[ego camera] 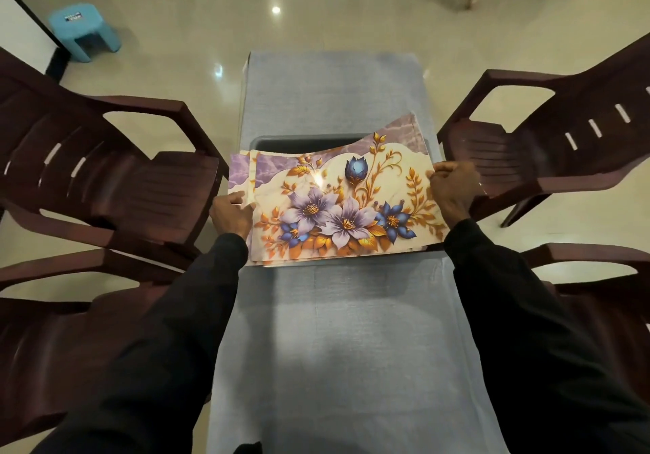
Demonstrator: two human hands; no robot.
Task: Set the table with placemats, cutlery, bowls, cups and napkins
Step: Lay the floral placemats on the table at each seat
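**Stool** (84, 30). Pale blue plastic, on the floor at the upper left of the frame, well apart from the table. Plays no part here.

**Chairs, left side** (105, 172). Two dark brown plastic armchairs, one at mid left and one at the lower left (52, 330), both drawn up beside the table's long edge.

**Left hand** (232, 212). Just left of centre, dark sleeve. Fingers curled over the left short edge of the placemats, gripping it.

**Placemats** (337, 207). A stack of several, glossy, printed with purple and blue flowers and gold leaves.
- Position: centre of the frame, directly ahead of the person, between the two hands.
- Long axis: runs left to right, across the table's length.
- Alignment: the sheets are fanned out of line at the upper left, and the upper right corner curls up.
- Support: the stack lies over a dark tray (302, 144), of which only the far rim shows. Whether it rests on the tray or is held just clear cannot be told.

**Table** (334, 313). Long and narrow, under a blue-grey cloth, running from the bottom of the frame towards the top. Bare cloth shows both nearer and farther than the stack.

**Right hand** (453, 186). Right of centre, fingers curled and closed on the right short edge of the stack. The hands are wide apart, one at each end, so neither is nearer.

**Chairs, right side** (562, 137). Two more at mid right and lower right (598, 278).

**Judgement.** Peeling off the top sheet probably calls for one hand to steady the stack.
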